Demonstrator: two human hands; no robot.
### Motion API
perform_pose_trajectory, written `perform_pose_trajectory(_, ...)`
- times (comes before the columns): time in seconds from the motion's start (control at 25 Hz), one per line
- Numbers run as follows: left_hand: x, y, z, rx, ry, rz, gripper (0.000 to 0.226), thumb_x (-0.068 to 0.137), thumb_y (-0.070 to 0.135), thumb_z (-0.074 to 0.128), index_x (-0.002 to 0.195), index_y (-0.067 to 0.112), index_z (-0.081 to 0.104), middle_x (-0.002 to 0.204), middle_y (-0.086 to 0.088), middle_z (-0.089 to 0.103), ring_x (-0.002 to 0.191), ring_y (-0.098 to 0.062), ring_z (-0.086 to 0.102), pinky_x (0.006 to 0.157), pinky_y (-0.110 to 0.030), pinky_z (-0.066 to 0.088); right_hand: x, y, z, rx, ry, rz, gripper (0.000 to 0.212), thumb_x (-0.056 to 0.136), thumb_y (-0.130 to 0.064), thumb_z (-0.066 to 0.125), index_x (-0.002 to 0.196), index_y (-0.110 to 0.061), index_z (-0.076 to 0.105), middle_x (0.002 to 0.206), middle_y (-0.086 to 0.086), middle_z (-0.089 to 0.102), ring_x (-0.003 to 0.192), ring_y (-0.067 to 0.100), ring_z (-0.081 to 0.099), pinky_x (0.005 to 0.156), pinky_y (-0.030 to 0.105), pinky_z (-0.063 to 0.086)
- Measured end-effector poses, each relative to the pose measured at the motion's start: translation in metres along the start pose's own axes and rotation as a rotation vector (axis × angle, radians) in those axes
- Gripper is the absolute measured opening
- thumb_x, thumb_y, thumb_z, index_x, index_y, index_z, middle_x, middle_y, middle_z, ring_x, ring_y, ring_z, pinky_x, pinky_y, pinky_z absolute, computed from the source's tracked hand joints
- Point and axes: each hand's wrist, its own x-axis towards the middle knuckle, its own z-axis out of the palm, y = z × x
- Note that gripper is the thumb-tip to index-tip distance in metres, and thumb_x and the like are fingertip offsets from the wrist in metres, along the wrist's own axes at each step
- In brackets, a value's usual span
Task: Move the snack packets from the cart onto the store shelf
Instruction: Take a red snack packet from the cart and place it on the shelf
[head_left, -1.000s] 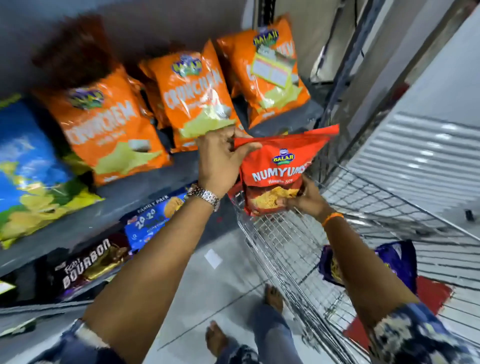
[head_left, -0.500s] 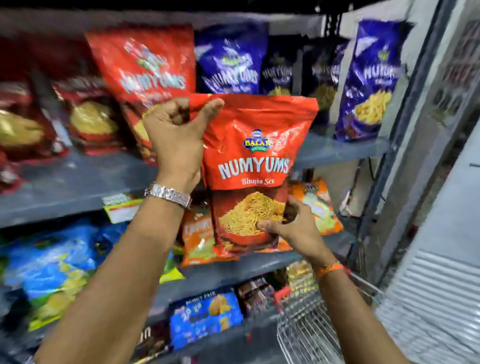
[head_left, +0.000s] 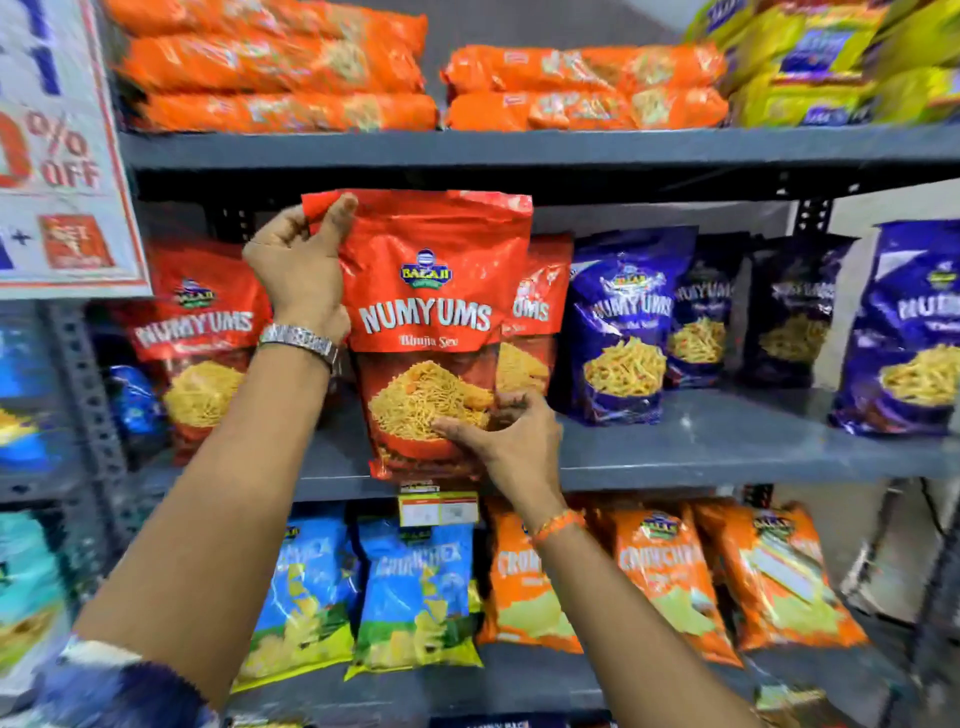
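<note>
Both hands' grip holds red packet (head_left: 423, 291) upright at grey shelf (head_left: 701, 441)

red packet (head_left: 426, 312) raised — now at shelf (head_left: 701, 441)

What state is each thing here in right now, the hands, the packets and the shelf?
Left hand: gripping the red packet's top corner.
Right hand: gripping its bottom corner.
Red Numyums packet: upright, sealed, held at the shelf front.
Middle shelf: partly stocked, bare patch beside the blue packets.
</note>
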Motion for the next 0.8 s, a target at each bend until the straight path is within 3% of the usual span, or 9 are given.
perform_pose_trajectory(0.2, 0.044, -0.016, -0.024, 0.082, 0.107, -0.124, 0.014, 0.077, 0.004, 0.082, 0.080, 0.009, 0.069, 0.076, -0.004, 0.073, 0.066, -0.013, 0.066, 0.071, -0.032, 0.060, 0.025, 0.001, 0.059, 0.002, -0.020, 0.093, 0.081, 0.030, -0.070, 0.088, 0.083, -0.017, 0.057, 0.072, -0.006, 0.061, 0.066, 0.011, 0.057, 0.059, 0.033, 0.054)
perform_pose_trajectory(0.36, 0.065, -0.036, -0.038, 0.161, 0.184, -0.221, 0.028, 0.075, 0.013, 0.085, 0.099, 0.003, 0.072, 0.096, -0.019, 0.074, 0.078, -0.024, 0.070, 0.078, -0.050, 0.061, 0.032, 0.009, 0.096, -0.002, -0.042, 0.147, 0.071, 0.036, -0.060, 0.093, 0.075, -0.014, 0.057, 0.066, -0.007, 0.056, 0.058, 0.007, 0.049, 0.052, 0.027, 0.051)
perform_pose_trajectory(0.44, 0.074, -0.045, -0.045, 0.195, 0.213, -0.244, 0.025, 0.075, 0.015, 0.085, 0.095, 0.008, 0.072, 0.100, -0.019, 0.074, 0.081, -0.027, 0.071, 0.079, -0.053, 0.060, 0.033, 0.013, 0.107, -0.019, -0.031, 0.131, 0.068, 0.038, -0.058, 0.094, 0.075, -0.013, 0.058, 0.066, -0.006, 0.056, 0.058, 0.008, 0.048, 0.052, 0.029, 0.050)
perform_pose_trajectory(0.52, 0.083, -0.049, -0.053, 0.225, 0.236, -0.269, 0.021, 0.074, 0.018, 0.087, 0.088, 0.015, 0.071, 0.098, -0.017, 0.075, 0.085, -0.030, 0.074, 0.077, -0.053, 0.060, 0.038, 0.016, 0.116, -0.034, -0.033, 0.118, 0.067, 0.040, -0.057, 0.094, 0.074, -0.012, 0.058, 0.066, -0.005, 0.056, 0.057, 0.008, 0.048, 0.051, 0.029, 0.049)
perform_pose_trajectory(0.68, 0.098, -0.053, -0.065, 0.294, 0.230, -0.271, 0.028, 0.074, 0.021, 0.087, 0.094, 0.013, 0.070, 0.093, -0.011, 0.077, 0.081, -0.025, 0.076, 0.075, -0.050, 0.062, 0.046, 0.018, 0.130, -0.077, -0.038, 0.126, 0.067, 0.041, -0.058, 0.093, 0.076, -0.012, 0.059, 0.069, -0.002, 0.061, 0.059, 0.008, 0.050, 0.052, 0.029, 0.048)
perform_pose_trajectory(0.8, 0.102, -0.052, -0.066, 0.377, 0.231, -0.180, 0.031, 0.073, 0.012, 0.087, 0.098, 0.014, 0.070, 0.093, -0.005, 0.077, 0.081, -0.019, 0.075, 0.076, -0.041, 0.063, 0.049, 0.017, 0.136, -0.086, -0.047, 0.158, 0.067, 0.041, -0.058, 0.093, 0.078, -0.014, 0.058, 0.075, 0.001, 0.066, 0.064, 0.012, 0.057, 0.055, 0.029, 0.051)
